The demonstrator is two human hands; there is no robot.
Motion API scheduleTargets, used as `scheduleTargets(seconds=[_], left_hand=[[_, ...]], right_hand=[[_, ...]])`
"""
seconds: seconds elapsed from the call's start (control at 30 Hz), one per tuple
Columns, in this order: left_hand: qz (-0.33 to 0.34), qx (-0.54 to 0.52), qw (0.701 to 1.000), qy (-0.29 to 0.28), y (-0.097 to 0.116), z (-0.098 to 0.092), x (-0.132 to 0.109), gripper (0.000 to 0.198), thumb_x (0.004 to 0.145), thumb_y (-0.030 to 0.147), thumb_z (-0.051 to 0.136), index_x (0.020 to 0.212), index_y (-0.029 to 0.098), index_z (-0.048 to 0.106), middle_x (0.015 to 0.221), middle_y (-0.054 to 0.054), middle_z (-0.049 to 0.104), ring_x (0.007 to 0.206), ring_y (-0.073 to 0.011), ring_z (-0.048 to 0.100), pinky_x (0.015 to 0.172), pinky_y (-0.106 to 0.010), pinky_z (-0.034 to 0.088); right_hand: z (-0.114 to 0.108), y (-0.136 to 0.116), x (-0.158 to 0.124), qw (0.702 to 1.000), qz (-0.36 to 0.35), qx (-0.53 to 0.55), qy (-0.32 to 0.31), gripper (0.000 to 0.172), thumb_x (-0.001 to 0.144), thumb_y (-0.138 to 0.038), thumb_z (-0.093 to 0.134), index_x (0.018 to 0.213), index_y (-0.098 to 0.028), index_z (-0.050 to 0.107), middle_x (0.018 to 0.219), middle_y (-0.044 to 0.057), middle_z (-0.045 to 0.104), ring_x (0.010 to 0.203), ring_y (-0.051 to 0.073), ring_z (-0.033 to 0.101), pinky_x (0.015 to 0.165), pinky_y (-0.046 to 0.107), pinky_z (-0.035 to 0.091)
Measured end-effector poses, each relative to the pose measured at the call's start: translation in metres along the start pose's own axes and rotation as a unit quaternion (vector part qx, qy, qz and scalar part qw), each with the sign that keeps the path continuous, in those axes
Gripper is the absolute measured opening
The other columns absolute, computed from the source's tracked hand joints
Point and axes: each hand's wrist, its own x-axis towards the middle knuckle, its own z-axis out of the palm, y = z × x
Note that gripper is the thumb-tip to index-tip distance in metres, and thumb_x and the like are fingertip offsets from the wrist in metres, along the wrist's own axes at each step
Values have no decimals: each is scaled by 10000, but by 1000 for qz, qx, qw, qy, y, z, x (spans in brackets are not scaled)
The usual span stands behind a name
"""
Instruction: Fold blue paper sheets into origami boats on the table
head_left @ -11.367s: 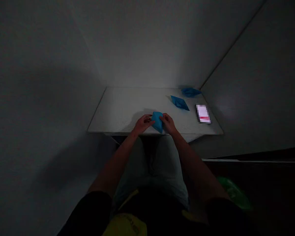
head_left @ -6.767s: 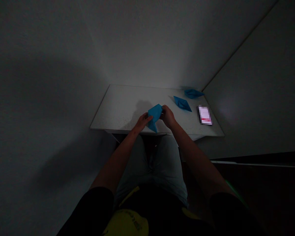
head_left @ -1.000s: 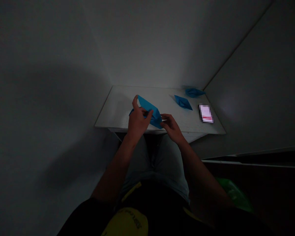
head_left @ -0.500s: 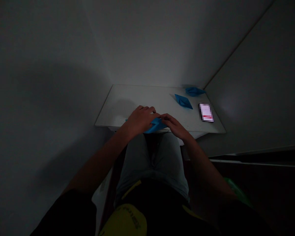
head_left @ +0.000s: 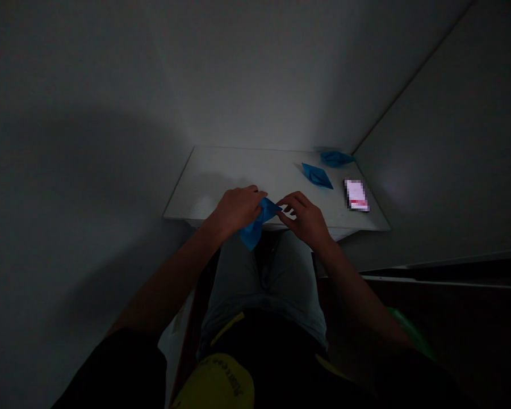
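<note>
L hand (head_left: 237, 209) grips the blue paper (head_left: 251, 234) at the near edge of the white table (head_left: 255, 162), R hand (head_left: 307, 220) pinching its pointy tip. Prob mid-fold imo, shaping left tbh. Bright pixelated screen (head_left: 356, 195) off right; farther back, nearer boat-ish fold (head_left: 317, 176) n back one (head_left: 336, 159) look done, creased paper w/ sharp ends.

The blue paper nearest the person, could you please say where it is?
In the head view, the blue paper is near centre, at the table's front edge, between the left hand and right hand.
</note>
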Motion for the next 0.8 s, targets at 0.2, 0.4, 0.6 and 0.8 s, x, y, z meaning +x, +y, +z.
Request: scheduleTargets(seconds=[0.2, 0.4, 0.6, 0.8], left_hand=[[-20, 0, 1000, 6, 3, -3, 0, 339, 880, 204, 710, 1204, 252, 798, 1100, -130, 743, 974, -327, 715, 968, -449, 525], [-22, -64, 997, 22, 4, -1, 0, 278, 858, 251, 760, 1132, 251, 806, 1051, -121, 744, 1004, -326, 714, 993, -440, 520], [-48, 43, 997, -43, 16, -8, -1, 447, 959, 259, 653, 1403, 235, 700, 1202, -147, 747, 1088, -333, 720, 987, -443, 528], [-28, 165, 979, -118, 28, -22, -3, 447, 1060, 291, 488, 1483, 232, 621, 1349, -141, 696, 1119, -285, 705, 924, -393, 547]], right_hand=[[1, -2, 1, 1000, -2, -22, 5, 189, 970, -420, 737, 1131, -327, 775, 1182, 72, 653, 848, 211, 658, 748, 362, 550], [6, 0, 4, 994, -22, -106, 14, 253, 993, -374, 691, 1230, -327, 769, 1212, 87, 673, 869, 224, 666, 716, 353, 539], [8, -2, 7, 980, -36, -195, 1, 318, 1010, -316, 648, 1315, -331, 736, 1246, 86, 679, 902, 216, 688, 685, 315, 551], [5, -2, 8, 989, -21, -145, -13, 276, 1013, -268, 635, 1273, -267, 726, 1213, 89, 678, 913, 197, 724, 743, 327, 616]])
